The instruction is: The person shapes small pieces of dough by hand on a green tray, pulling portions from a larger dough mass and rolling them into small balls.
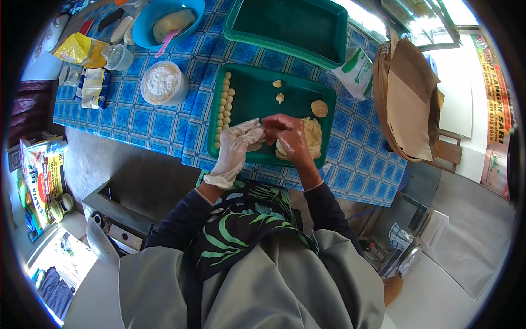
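Over the near part of a green tray, my two hands meet with their fingertips close together. My left hand, in a clear glove, is closed in a pinch. My right hand, bare and dusted with white, has its fingers curled in. What sits between the fingertips is hidden. Small round dough balls line the tray's left side. Two little dough pieces lie near its middle. To the right are a flattened round of dough and a larger dough mass, partly covered by my right hand.
Stacked green trays stand behind, beside a white plastic bag. Round woven trays with brown paper are at right. At left are a white powder tub, a blue bowl with dough and a pink-handled utensil, and a yellow bag.
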Available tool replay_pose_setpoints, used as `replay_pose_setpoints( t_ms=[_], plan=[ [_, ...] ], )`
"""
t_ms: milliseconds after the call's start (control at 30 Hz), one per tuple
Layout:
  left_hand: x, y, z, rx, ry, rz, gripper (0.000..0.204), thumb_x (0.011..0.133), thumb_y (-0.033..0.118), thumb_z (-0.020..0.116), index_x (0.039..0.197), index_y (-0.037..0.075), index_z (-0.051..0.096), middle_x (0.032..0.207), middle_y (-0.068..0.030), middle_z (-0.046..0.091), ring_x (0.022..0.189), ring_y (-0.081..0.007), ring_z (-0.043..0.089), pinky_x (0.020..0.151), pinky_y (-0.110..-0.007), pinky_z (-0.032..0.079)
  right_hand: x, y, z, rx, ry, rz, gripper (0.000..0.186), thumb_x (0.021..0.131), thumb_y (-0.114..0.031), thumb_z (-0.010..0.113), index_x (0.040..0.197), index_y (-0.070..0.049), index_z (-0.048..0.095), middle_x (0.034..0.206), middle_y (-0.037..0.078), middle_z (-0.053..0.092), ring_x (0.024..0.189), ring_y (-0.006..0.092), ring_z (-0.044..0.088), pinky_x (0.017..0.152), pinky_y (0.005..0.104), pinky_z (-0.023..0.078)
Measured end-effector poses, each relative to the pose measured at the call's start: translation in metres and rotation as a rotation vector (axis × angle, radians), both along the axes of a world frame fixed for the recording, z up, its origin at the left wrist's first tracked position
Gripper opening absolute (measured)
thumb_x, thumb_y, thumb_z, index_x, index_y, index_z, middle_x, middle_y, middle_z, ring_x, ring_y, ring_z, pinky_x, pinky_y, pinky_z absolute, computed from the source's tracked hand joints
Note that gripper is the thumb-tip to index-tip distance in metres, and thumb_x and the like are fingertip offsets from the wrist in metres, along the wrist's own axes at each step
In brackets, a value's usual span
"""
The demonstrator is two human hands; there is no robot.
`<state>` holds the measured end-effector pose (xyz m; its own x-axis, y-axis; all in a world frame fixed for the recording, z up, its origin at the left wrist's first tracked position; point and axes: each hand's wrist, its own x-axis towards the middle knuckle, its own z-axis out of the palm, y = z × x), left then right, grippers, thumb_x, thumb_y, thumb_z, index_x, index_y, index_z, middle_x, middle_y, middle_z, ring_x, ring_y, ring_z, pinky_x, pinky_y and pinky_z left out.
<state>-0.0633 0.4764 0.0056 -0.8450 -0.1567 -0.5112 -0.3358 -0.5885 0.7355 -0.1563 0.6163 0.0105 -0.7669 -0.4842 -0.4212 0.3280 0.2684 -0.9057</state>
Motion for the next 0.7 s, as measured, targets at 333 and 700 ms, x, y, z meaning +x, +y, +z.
replay_pose_setpoints(
  t_ms=[333, 700],
  plan=[
    [0.0, 0.007, -0.011, 0.215, -0.026, 0.16, 0.016, 0.088, 0.006, 0.065, 0.1, -0.004, 0.066, 0.094, -0.0109, 0.068, 0.079, -0.0189, 0.068, 0.074, -0.029, 0.058, 0.013, 0.001, -0.012, 0.075, 0.471, 0.062, 0.022, 0.076, 0.01, 0.062, 0.095, 0.003, 0.071, 0.086, 0.011, 0.069, 0.079, 0.0161, 0.067, 0.069, 0.0265, 0.054],
    [0.001, -0.001, -0.011, 0.209, -0.011, 0.172, 0.017, 0.086, 0.0, 0.065, 0.1, -0.009, 0.061, 0.092, -0.0138, 0.066, 0.083, -0.0214, 0.068, 0.079, -0.03, 0.058, 0.018, -0.014, -0.008, 0.144, 0.559, 0.105, 0.019, 0.071, 0.008, 0.068, 0.088, 0.002, 0.071, 0.08, 0.012, 0.067, 0.073, 0.0197, 0.067, 0.066, 0.029, 0.054]
  ],
)
